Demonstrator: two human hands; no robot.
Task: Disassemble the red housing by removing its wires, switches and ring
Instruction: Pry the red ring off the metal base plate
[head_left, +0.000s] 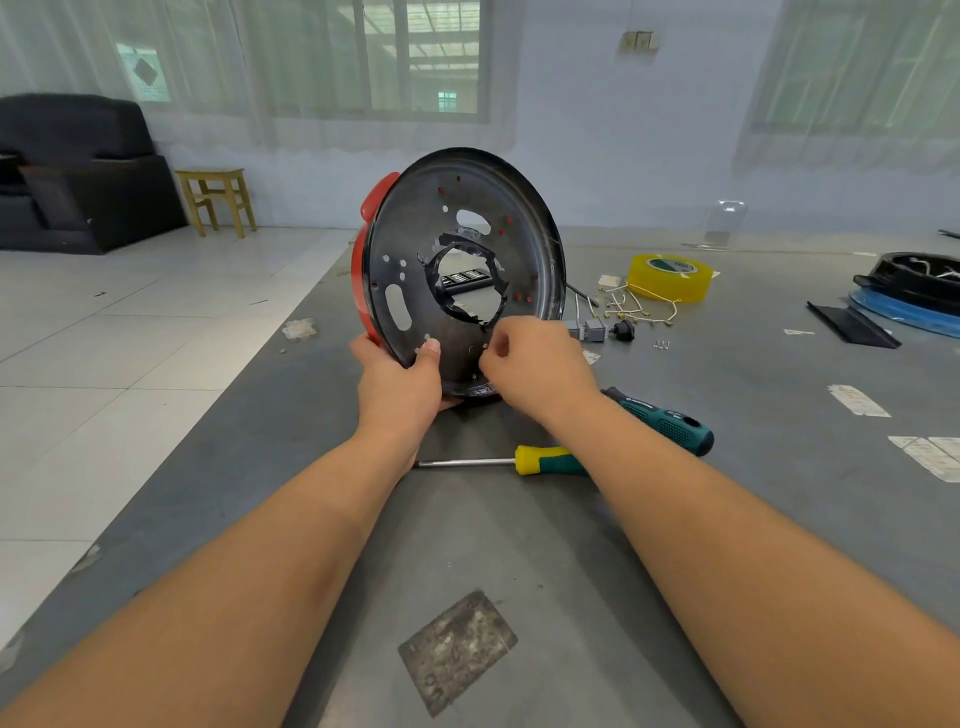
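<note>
The red housing (362, 270) stands on edge on the grey mat, its black round base plate (415, 249) facing me, with a jagged central hole edged in black tape. My left hand (402, 376) grips the lower left rim, thumb pressed on the plate. My right hand (535, 364) has its fingers curled against the lower part of the plate, pinching something small that I cannot make out. Removed wires (636, 309), a grey switch (592, 330) and a black switch (623, 330) lie on the mat to the right.
Two green-handled screwdrivers (665, 421) (545, 461) lie near my right forearm. A yellow tape roll (670, 276) sits beyond the wires, small screws (661, 344) beside them. A black and blue part (914, 291) lies far right. The mat's left edge meets tiled floor.
</note>
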